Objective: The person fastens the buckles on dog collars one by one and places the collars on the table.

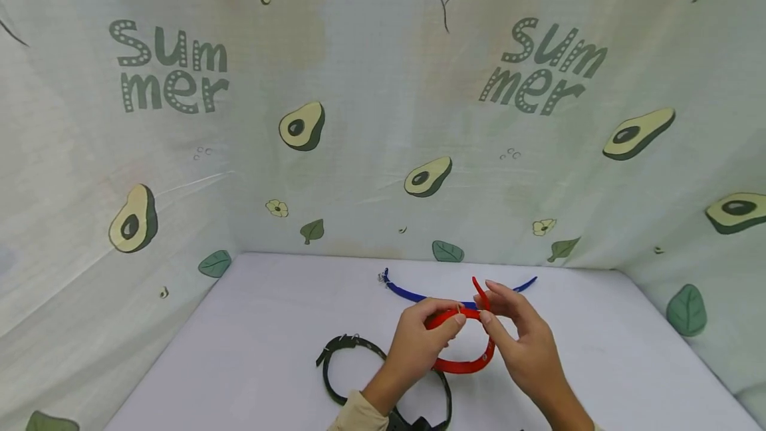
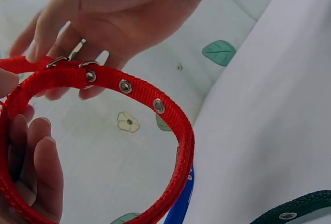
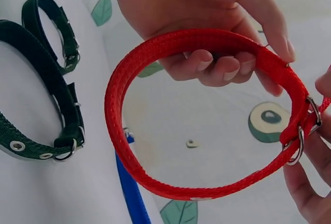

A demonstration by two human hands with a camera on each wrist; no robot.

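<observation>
A red collar (image 1: 463, 368) is held up above the table in a loop between both hands. My left hand (image 1: 419, 338) grips its left part, with the thumb on top; in the right wrist view the fingers curl under the band. The right hand (image 1: 526, 344) pinches the collar at its upper right, beside the free strap end (image 1: 477, 288), which sticks up. In the left wrist view the strap passes through a metal buckle (image 2: 58, 62), with a D-ring (image 2: 89, 64) and several metal eyelets (image 2: 125, 86) along the band.
A blue collar (image 1: 407, 294) lies behind the hands on the white table (image 1: 239, 351). Dark green collars (image 1: 341, 342) lie looped in front, partly hidden by the left arm; the right wrist view shows two. A printed curtain (image 1: 359, 85) surrounds the table's back and sides.
</observation>
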